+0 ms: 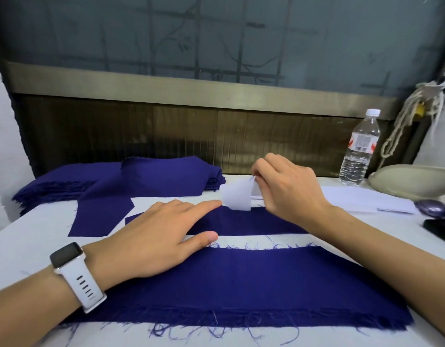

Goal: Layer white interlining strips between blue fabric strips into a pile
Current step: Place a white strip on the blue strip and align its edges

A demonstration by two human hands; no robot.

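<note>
- My left hand [156, 236] lies flat, fingers straight and spread, on the left end of a blue strip [254, 222] that runs across the middle of the bench [28, 241].
- Its forefinger points at the white strip [237, 196], with the tip right at that strip's left edge; I cannot tell whether it touches.
- My right hand [284, 186] has thumb and fingertips pinched together on the top end of the white strip, holding it up off the cloth.
- The white strip hangs in a curl from that pinch, and its lower edge meets the far edge of the blue strip.
- A second, wider blue piece [241, 284] lies nearer to me, with frayed threads along both long edges; my left wrist, with a white watch [68, 254], rests on its left end.
- A bare band of bench shows between the two blue pieces.
- Another blue panel [101, 216] lies at a slant to the left, its far end reaching up onto the blue stack [146, 179] at the back left.
- More white strips [361, 199] lie flat to the right, past my right wrist.
- A water bottle [360, 149] stands at the back right, beside a pale bowl [411, 181].
</note>
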